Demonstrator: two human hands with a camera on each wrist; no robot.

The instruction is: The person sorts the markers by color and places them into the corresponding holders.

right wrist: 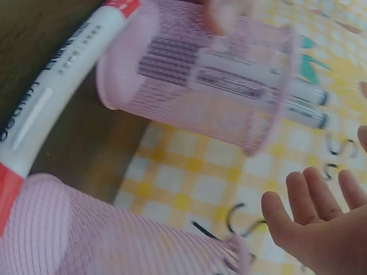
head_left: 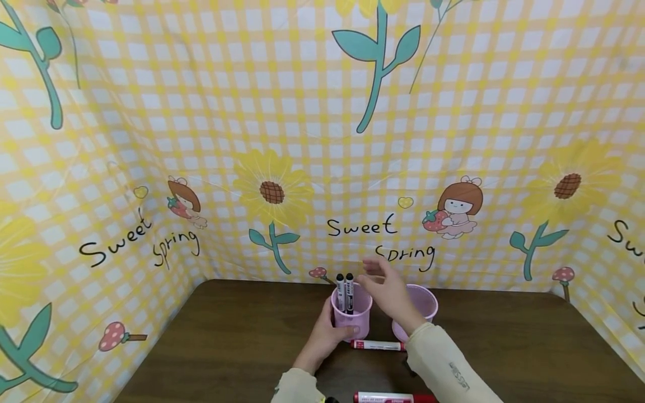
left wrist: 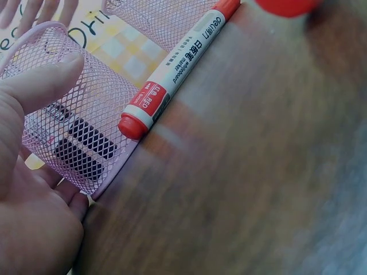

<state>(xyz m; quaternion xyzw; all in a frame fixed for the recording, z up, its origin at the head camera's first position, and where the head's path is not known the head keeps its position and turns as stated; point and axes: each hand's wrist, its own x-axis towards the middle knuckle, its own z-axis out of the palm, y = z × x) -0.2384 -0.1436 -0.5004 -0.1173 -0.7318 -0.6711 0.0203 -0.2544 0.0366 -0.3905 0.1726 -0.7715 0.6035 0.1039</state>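
My left hand (head_left: 321, 340) grips a pink mesh pen cup (left wrist: 94, 97) around its side, thumb across the front. Two black-capped whiteboard markers (head_left: 350, 296) stand inside it, caps above the rim. Just right of their tops, my right hand (head_left: 393, 296) hovers with fingers spread loosely; nothing is in it, as the right wrist view (right wrist: 327, 229) of that hand confirms. A second pink mesh cup (head_left: 425, 302) stands to the right, partly behind the right wrist. In front of both cups lies a red whiteboard marker (left wrist: 178, 66).
Another red marker (head_left: 385, 398) lies at the bottom edge of the head view. A dark object (head_left: 409, 366) is partly hidden by the right sleeve. Behind the brown table (head_left: 227, 336) hangs a yellow checked cloth (head_left: 312, 140), close beyond the cups.
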